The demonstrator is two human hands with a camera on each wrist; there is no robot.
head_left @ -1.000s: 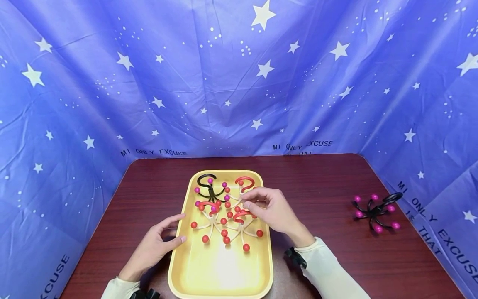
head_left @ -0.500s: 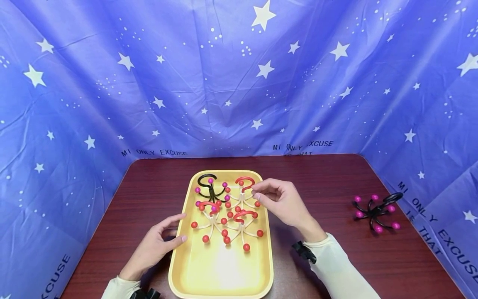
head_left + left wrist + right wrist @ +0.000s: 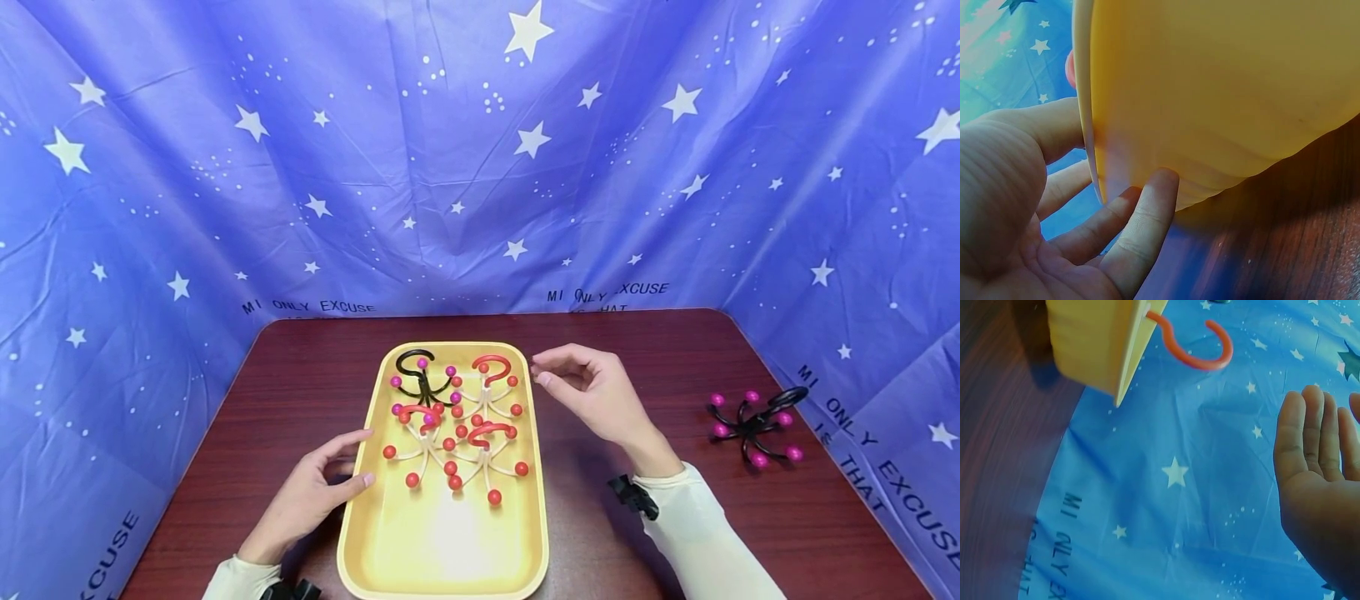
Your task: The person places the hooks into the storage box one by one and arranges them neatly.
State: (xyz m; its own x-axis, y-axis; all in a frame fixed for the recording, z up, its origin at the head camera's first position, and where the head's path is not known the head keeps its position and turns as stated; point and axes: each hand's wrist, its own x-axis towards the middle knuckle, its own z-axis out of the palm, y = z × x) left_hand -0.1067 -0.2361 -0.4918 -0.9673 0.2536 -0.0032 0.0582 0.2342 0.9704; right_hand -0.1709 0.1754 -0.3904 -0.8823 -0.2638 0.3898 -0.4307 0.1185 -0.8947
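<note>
A yellow tray point(image 3: 442, 542) holds a black hook hanger point(image 3: 424, 383) with splayed, purple ball-tipped legs at its far left. Three white ones with red hooks and red balls sit there too: the far-right hanger point(image 3: 487, 392), the left hanger point(image 3: 426, 446) and the near-right hanger point(image 3: 486, 454). My left hand point(image 3: 307, 492) grips the tray's left rim; in the left wrist view its fingers lie against the outer wall point(image 3: 1222, 81). My right hand point(image 3: 592, 392) hovers just right of the tray, fingers loosely bent and holding nothing. A red hook point(image 3: 1200, 359) rises above the tray in the right wrist view.
Another black hook hanger point(image 3: 753, 423) with pink balls lies at the right of the dark wooden table point(image 3: 637, 350). A blue star-printed cloth point(image 3: 450, 167) hangs around the table's back and sides.
My right hand has drawn away to the right from above the far-right red-hooked hanger and out past the tray's rim. The hangers and my left hand stay put.
</note>
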